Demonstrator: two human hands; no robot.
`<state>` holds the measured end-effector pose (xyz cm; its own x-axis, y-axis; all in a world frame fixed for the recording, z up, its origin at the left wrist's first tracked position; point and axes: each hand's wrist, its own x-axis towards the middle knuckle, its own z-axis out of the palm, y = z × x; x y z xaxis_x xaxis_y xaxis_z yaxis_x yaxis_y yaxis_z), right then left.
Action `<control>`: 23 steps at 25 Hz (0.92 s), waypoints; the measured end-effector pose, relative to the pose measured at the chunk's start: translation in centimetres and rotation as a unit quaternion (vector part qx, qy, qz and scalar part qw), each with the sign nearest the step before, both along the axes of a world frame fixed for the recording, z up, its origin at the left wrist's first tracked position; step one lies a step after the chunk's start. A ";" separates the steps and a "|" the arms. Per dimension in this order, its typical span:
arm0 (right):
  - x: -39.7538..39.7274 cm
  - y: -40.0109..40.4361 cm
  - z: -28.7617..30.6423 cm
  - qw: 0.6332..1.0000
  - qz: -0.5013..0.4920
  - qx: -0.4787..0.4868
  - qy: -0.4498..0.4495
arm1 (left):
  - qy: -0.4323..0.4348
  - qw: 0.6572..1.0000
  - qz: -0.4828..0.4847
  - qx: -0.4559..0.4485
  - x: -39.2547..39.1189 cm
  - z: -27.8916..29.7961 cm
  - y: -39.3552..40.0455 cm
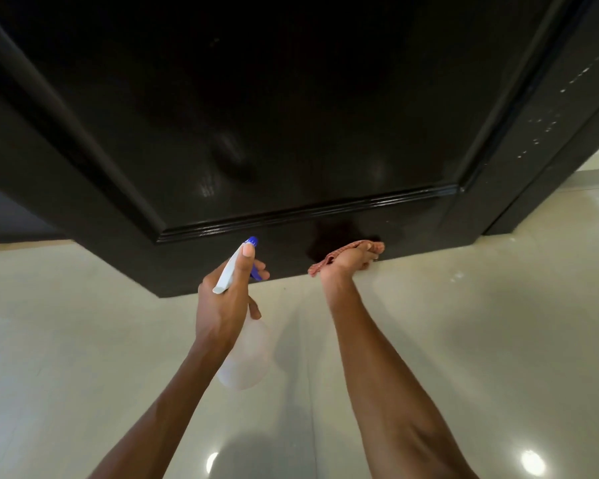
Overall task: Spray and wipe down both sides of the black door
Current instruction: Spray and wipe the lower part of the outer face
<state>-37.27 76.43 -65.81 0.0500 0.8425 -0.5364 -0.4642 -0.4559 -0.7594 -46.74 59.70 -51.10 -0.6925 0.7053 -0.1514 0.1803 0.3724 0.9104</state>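
Head view: my right hand (351, 259) presses a bunched cloth (346, 252) low on the black door (256, 115), probably wiping its bottom rail. My left hand (225, 299) grips the spray bottle (244, 354), nozzle aimed doorward for respraying.

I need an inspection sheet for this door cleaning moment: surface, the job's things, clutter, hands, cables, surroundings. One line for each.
Surface: black door, glossy, raised panel moulding; white specks on the black frame at right.
Job's things: spray bottle, translucent with white and blue head, nozzle toward the door; reddish cloth against the door's bottom rail.
Clutter: nothing seen.
Hands: left hand grips the spray bottle, thumb along its head; right hand holds the cloth to the door.
Cables: nothing seen.
Surroundings: pale glossy tiled floor with lamp reflections.
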 end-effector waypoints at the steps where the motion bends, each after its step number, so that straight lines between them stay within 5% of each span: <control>1: 1.2 1.7 0.0 0.998 -0.058 -0.027 -0.005 | -0.004 1.000 -0.010 -0.003 0.3 -0.2 0.4; 6: 3.2 6.2 2.4 0.972 -0.122 0.126 -0.155 | -0.011 0.999 -0.040 0.009 2.7 0.0 2.9; 11: -0.1 2.0 1.3 0.914 -0.023 0.252 -0.318 | 0.009 0.999 -0.042 0.012 5.1 0.4 5.5; 14: 2.5 4.5 -0.7 0.915 -0.009 0.240 -0.325 | 0.017 0.998 -0.062 0.006 6.2 -0.1 6.0; 19: 10.5 12.2 -1.2 0.952 -0.193 0.119 -0.207 | 0.026 0.997 -0.066 -0.006 5.9 -0.7 4.8; 23: 8.3 10.4 -5.1 0.973 -0.142 0.030 -0.177 | 0.033 0.998 -0.061 -0.011 5.9 -0.2 4.7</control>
<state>-28.93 86.86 -70.93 0.4589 0.7969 -0.3930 -0.2694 -0.2967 -0.9162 -40.86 64.44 -51.27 -0.6106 0.7822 -0.1239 0.2851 0.3631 0.8871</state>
